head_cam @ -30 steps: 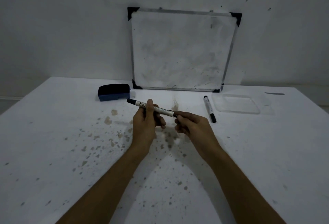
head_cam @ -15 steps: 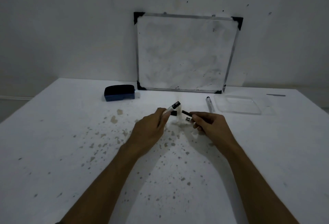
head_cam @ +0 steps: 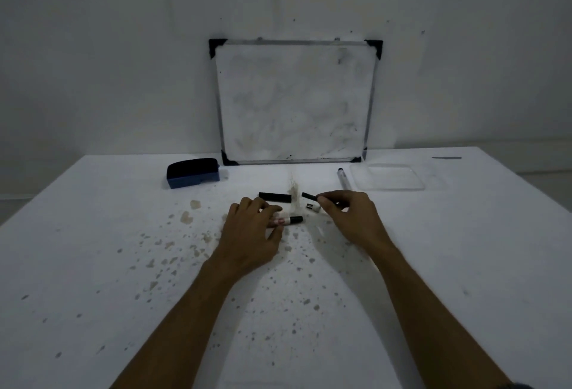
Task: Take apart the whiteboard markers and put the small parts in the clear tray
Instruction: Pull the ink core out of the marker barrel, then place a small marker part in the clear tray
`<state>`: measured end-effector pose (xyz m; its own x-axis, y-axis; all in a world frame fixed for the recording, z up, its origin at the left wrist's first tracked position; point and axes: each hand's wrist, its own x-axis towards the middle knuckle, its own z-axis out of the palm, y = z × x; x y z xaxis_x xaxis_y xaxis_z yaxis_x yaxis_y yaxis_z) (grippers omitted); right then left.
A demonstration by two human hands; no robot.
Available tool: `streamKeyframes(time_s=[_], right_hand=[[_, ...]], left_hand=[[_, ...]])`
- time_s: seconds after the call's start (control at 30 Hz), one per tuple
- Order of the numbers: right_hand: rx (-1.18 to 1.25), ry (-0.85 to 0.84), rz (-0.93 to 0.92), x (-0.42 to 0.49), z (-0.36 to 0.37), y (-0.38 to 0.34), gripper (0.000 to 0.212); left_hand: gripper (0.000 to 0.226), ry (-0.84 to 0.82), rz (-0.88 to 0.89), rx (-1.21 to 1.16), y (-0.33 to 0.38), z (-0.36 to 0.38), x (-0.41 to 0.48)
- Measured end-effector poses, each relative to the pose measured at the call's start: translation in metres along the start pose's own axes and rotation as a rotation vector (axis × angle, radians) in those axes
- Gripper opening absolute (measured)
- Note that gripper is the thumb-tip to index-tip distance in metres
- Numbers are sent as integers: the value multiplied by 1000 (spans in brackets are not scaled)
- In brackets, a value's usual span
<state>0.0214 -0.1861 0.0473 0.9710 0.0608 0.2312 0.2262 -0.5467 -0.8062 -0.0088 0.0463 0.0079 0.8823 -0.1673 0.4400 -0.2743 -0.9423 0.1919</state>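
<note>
While the lighting is running dim across the whole frame, the white table (head_cam: 93, 265) is showing brown speckles over its left and centre. At upper left of centre, a dark blue eraser (head_cam: 192, 172) is sitting on the table, well apart from the hands. Behind it, a smudged whiteboard (head_cam: 295, 100) is leaning against the wall.

At frame centre, the left hand (head_cam: 250, 234) is lying palm down, its fingers curling over a white marker barrel (head_cam: 286, 220); only the barrel's right end, with a black tip section, is poking out, and the rest is staying hidden under the fingers. Whether the fingers are pinching it or merely resting on it cannot be told. Just above that hand, a black cap (head_cam: 275, 197) is lying flat on the table, apart from both hands.

Right of centre, the right hand (head_cam: 349, 218) is pinching a thin black piece (head_cam: 309, 196) between thumb and forefinger; its right end is disappearing into the grip. Just below it, a small white-and-black part (head_cam: 313, 207) is showing beside the fingertips; contact is hard to judge.

Further right, a second marker (head_cam: 344, 178) is lying partly behind the hand, just beside the clear tray (head_cam: 387, 182), whose faint edges are barely reading against the table.
</note>
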Motion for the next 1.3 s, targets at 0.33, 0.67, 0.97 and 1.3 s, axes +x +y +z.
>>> streamKeyframes(time_s=[0.33, 0.67, 0.97, 1.3], right_hand=[[-128, 140, 69, -21, -81, 21, 22], [-226, 260, 86, 21, -165, 64, 20], [-538, 18, 77, 131, -156, 80, 20], [-610, -292, 193, 182, -135, 96, 28]], left_hand=[[45, -58, 195, -190, 100, 19, 42], [41, -65, 238, -302, 180, 74, 66], [41, -114, 258, -372, 165, 80, 68], [42, -120, 239, -389, 165, 83, 70]])
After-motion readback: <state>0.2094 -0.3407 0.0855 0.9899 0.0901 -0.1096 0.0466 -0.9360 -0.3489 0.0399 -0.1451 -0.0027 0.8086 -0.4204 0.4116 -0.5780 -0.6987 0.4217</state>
